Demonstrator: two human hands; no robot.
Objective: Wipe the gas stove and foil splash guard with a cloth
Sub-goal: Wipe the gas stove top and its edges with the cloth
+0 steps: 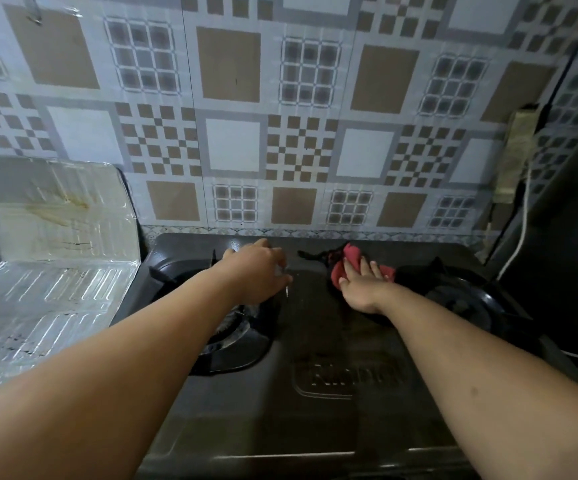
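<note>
Pressing flat and open-fingered, the right hand [362, 285] pins a crumpled red cloth [348, 263] on the black stove [315, 341]; the left hand's [256, 271] grip is unclear.

Right hand [362, 284] presses a red cloth [348, 261] flat on the black gas stove [315, 341] — left hand [258, 271] hovers over a burner.

Probably a home kitchen: a two-burner gas stove [315, 341] against a tile-patterned wall [280, 116].
</note>
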